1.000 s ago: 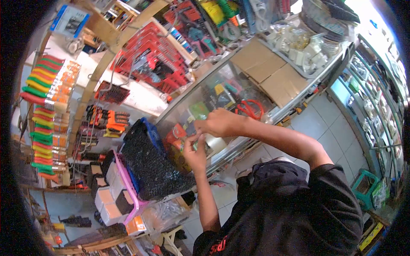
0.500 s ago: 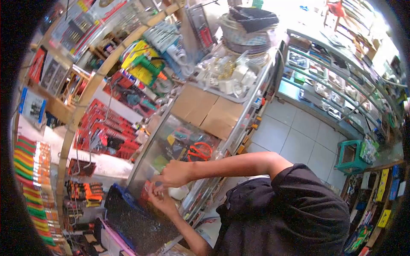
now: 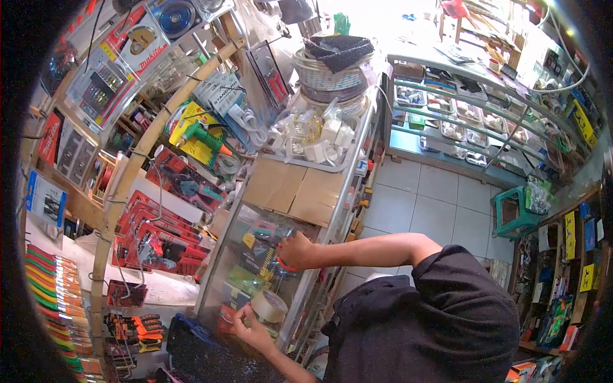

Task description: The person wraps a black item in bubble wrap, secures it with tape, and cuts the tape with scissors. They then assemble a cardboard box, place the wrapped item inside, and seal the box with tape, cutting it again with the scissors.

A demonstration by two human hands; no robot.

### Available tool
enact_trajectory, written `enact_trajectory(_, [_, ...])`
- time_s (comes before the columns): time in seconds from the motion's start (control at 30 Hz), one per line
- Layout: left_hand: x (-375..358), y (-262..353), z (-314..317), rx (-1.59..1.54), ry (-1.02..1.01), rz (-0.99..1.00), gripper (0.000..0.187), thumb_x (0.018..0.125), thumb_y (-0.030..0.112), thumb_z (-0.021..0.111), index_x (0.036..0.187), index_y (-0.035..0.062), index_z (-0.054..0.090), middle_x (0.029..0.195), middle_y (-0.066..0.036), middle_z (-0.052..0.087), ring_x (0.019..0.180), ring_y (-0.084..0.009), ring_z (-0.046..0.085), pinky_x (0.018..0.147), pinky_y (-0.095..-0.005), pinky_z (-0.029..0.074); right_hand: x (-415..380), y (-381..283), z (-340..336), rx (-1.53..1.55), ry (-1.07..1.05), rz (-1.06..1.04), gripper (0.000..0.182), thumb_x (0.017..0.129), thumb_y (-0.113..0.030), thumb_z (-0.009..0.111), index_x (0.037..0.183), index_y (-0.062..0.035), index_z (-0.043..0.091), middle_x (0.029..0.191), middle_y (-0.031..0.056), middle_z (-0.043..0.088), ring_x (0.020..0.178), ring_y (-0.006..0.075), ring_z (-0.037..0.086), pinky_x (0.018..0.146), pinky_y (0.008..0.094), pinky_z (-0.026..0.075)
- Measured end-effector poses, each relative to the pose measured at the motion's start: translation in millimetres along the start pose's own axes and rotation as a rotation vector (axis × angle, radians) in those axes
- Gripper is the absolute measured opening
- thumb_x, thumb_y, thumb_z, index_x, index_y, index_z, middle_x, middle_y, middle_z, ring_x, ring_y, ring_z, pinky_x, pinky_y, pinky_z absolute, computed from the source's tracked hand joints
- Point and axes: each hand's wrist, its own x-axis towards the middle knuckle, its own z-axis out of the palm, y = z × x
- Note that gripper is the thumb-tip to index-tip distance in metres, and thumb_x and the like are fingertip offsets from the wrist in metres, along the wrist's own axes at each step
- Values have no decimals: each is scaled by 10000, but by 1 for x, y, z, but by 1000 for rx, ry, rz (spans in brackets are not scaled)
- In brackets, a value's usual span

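Note:
I stand at a glass counter (image 3: pixel 252 255). My right hand (image 3: pixel 297 251) reaches out over the glass and closes on red-handled scissors (image 3: pixel 281 247), whose red loops show around my fingers. My left hand (image 3: pixel 248 324) is lower on the counter, with its fingers pinched against the edge of a tan tape roll (image 3: pixel 269 305) that lies flat on the glass. The two hands are apart. Packaged goods show through the glass under both hands.
A dark speckled bag (image 3: pixel 204 357) lies just left of my left hand. Cardboard sheets (image 3: pixel 294 188) and a tray of white fittings (image 3: pixel 313 140) lie farther along the counter, then a cable coil (image 3: pixel 332 70). Racks of red pliers (image 3: pixel 150 236) hang left. A green stool (image 3: pixel 514 214) stands on the tiled floor.
My hands were together, working a small piece by the tape roll. Now my right hand has moved away along the counter onto the scissors, and my left hand stays at the roll. My view has swung.

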Motion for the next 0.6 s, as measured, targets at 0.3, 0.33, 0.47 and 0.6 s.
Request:
enact_trajectory(0.3, [-1,11,-1,71,-3,247,300,1018,258,645,985,-40,645,1118,-139,650,1074,-299,630,958,-434,493,7,1,23,123,155,110,406,878,-216,661,1192,10,538,1003,229,695,887,392,730,713,523,569])
enact_trajectory(0.33, [0,14,-4,106,-6,280,301,1016,261,647,987,-39,645,1120,-137,648,1069,-296,630,955,-436,495,6,3,25,152,172,111,406,885,-219,658,1193,11,529,987,239,697,889,396,729,724,532,571])
enact_trajectory(0.47, [3,18,-14,120,-112,231,259,1010,230,654,994,-28,671,1074,-138,654,1000,-293,638,875,-438,516,10,11,23,211,158,64,437,884,-252,674,1185,24,516,903,261,700,884,430,714,743,556,565])
enact_trajectory(0.6, [7,24,-14,195,-94,330,224,981,194,688,986,-30,705,981,-135,669,910,-289,651,790,-429,523,8,21,11,344,146,21,514,820,-298,738,1172,14,531,867,262,689,873,460,684,752,546,544])
